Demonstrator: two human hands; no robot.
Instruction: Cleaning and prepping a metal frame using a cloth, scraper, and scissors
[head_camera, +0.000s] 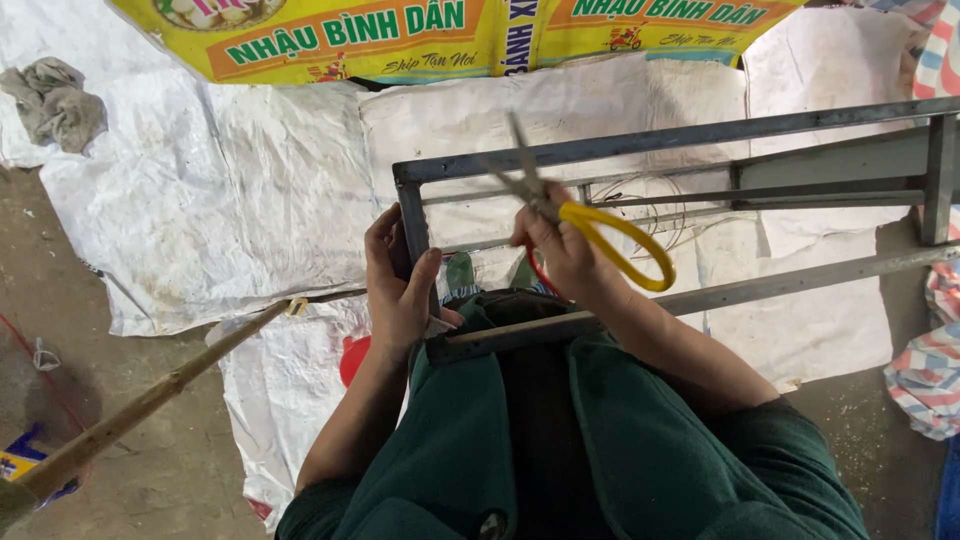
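My right hand (562, 250) grips scissors (560, 205) with yellow loop handles, their blades open and pointing up over the top bar of a grey metal frame (640, 140). My left hand (398, 285) is wrapped around the frame's left upright bar near its lower corner. Thin wires or strings (650, 200) run inside the frame, behind the blades. The frame's near bar rests across my lap, on dark green clothing (600, 440).
White woven sacks (220, 200) cover the ground. A yellow printed bag (400, 35) lies at the top. A grey rag (55, 100) sits top left. A bamboo stick (150, 400) slants at the left. Striped tarp (930, 370) lies at the right.
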